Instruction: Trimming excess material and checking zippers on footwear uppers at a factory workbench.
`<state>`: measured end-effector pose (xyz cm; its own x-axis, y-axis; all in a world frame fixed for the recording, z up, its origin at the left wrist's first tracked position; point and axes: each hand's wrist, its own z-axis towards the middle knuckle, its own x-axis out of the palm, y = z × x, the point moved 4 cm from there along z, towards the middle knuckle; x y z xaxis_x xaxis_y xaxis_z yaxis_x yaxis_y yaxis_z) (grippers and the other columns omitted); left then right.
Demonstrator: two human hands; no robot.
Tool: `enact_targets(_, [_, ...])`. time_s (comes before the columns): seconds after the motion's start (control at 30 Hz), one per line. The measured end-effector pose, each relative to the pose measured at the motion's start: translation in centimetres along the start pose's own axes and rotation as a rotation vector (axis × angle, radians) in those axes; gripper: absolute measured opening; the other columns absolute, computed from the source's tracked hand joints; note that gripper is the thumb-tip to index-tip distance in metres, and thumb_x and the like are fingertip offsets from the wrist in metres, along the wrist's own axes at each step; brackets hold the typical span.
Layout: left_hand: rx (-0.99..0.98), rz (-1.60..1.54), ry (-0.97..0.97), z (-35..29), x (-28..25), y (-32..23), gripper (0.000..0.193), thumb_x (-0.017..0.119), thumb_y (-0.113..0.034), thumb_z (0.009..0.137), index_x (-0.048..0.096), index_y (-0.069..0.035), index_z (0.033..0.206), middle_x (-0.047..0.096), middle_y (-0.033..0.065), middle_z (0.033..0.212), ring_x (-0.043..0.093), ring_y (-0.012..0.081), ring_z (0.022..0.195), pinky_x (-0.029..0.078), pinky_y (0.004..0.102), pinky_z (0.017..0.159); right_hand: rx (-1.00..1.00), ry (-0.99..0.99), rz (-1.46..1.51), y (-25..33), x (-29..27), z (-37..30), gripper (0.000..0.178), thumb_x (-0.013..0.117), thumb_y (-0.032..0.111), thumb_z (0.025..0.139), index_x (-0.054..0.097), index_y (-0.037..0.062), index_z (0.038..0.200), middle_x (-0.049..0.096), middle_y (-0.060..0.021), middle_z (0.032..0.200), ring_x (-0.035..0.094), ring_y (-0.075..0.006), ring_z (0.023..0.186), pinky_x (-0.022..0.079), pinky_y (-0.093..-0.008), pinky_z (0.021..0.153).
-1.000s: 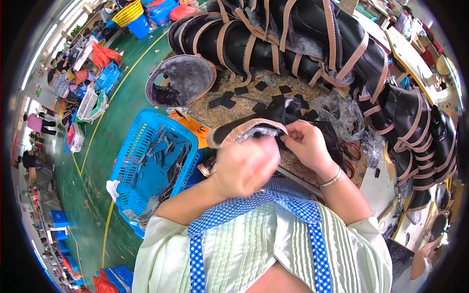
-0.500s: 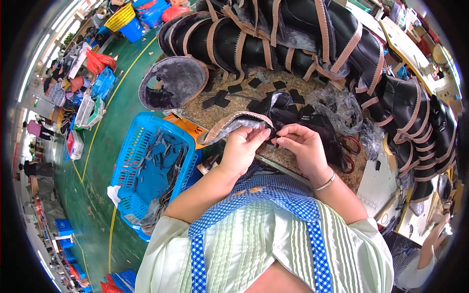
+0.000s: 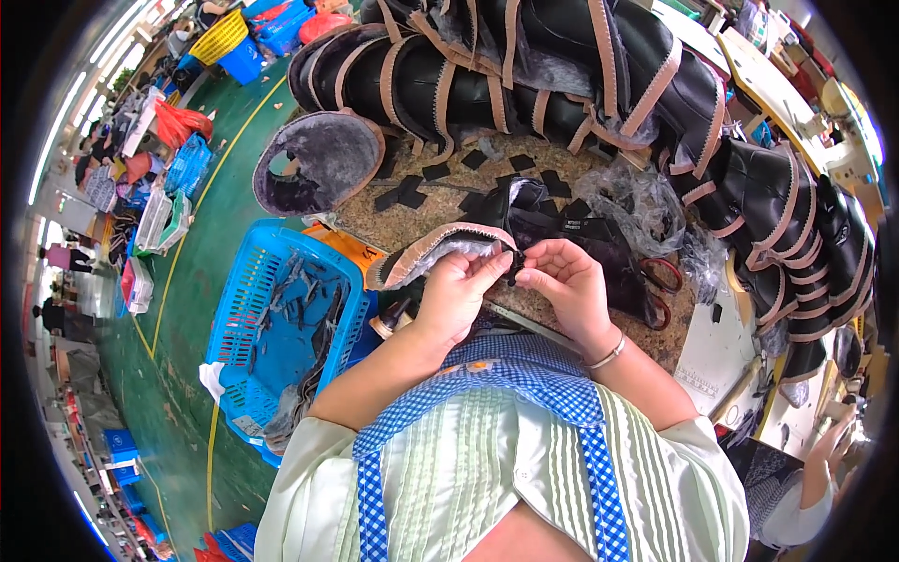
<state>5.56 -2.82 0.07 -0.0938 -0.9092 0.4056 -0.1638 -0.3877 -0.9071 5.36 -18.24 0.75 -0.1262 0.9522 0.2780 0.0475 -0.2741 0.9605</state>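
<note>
I have the left grip (image 3: 461, 292) clamped on the black boot upper (image 3: 398, 265), thumb and finger pinching by the right end of its tan zigzag edge, just right of the blue basket (image 3: 242, 314). The right grip (image 3: 569, 286), farther right of the basket, is together on a small dark bit (image 3: 517, 264); whether that bit is joined to the upper, I cannot tell. I judge an uneven tug the main risk: it could tear the bit or crease the edge, and a weak left pinch would let the upper twist. Grey lining could also snag under my fingertips. If the upper slips leftward, it could drop among the basket's scraps. On the worktop (image 3: 440, 208), the black squares (image 3: 409, 194), beyond and right of the basket, could scatter under a sweeping sleeve; the red-handled scissors (image 3: 680, 279), well right of it, could catch my wrist.
</note>
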Motion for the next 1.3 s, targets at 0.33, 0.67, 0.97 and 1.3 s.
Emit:
enact_targets(0.33, [0.063, 0.067, 0.024, 0.1, 0.3, -0.3, 0.014, 0.065, -0.013, 0.090, 0.064, -0.002, 0.099, 0.064, -0.0014, 0.091, 0.057, 0.0056, 0.082, 0.045, 0.0203, 0.076, -0.099, 0.009, -0.179, 0.7, 0.8, 0.1, 0.028, 0.071, -0.006, 0.079, 0.057, -0.0020, 0.103, 0.064, -0.0044, 0.088, 0.061, -0.0076, 0.080, 0.053, -0.0202, 0.074])
enact_targets(0.67, [0.011, 0.324, 0.031, -0.3, -0.1, 0.2, 0.018, 0.062, -0.009, 0.091, 0.062, -0.001, 0.108, 0.064, 0.0017, 0.101, 0.058, 0.0095, 0.093, 0.045, 0.0235, 0.085, -0.313, -0.004, -0.518, 3.7, 0.8, -0.3, 0.024, 0.069, -0.006, 0.080, 0.060, -0.0037, 0.102, 0.065, -0.0044, 0.084, 0.063, -0.0101, 0.078, 0.053, -0.0227, 0.074])
enact_targets(0.97, [-0.084, 0.251, 0.152, -0.6, -0.4, 0.8, 0.026, 0.064, -0.017, 0.090, 0.063, -0.002, 0.112, 0.066, 0.0044, 0.101, 0.060, 0.0120, 0.095, 0.044, 0.0252, 0.086, 0.258, 0.120, -0.091, 3.2, 0.3, 0.8, 0.016, 0.067, 0.002, 0.083, 0.065, -0.0045, 0.097, 0.066, -0.0033, 0.086, 0.059, -0.0069, 0.076, 0.047, -0.0194, 0.070])
enact_targets(1.3, [-0.017, 0.132, 0.284, -0.9, 1.3, -0.1, 0.018, 0.061, -0.005, 0.090, 0.062, 0.000, 0.107, 0.066, 0.0073, 0.096, 0.063, 0.0167, 0.089, 0.052, 0.0302, 0.083, 0.451, 0.156, 0.214, 1.0, -0.7, 0.2, 0.014, 0.066, 0.004, 0.083, 0.065, -0.0001, 0.096, 0.062, -0.0001, 0.082, 0.053, -0.0068, 0.070, 0.044, -0.0203, 0.066])
